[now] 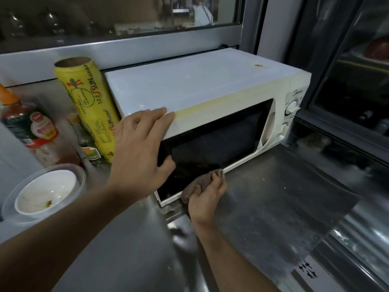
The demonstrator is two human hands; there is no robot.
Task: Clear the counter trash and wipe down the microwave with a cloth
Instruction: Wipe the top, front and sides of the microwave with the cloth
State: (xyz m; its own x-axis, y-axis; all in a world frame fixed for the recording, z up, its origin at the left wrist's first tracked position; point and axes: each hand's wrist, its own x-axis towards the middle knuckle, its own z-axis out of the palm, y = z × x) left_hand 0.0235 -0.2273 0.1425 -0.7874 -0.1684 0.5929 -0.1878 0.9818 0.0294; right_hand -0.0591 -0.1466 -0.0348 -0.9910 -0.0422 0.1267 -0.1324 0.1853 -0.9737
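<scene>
microwave point(189, 89) steadied by flat left hand point(141, 144); right hand point(207, 197) grips cloth point(197, 183); bowl point(45, 190) food-smeared

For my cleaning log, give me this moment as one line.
step: wiping door | left hand: braced on white microwave top edge | right hand: presses crumpled brown cloth to lower door edge

1. A stainless steel counter point(273, 207) carries everything, with crumbs scattered on its right part.
2. A white microwave point(200, 85) sits at the back.
3. Left of it stand a yellow wrap roll point(90, 106), sauce bottles point(31, 131), and a used plastic bowl point(46, 192).
</scene>
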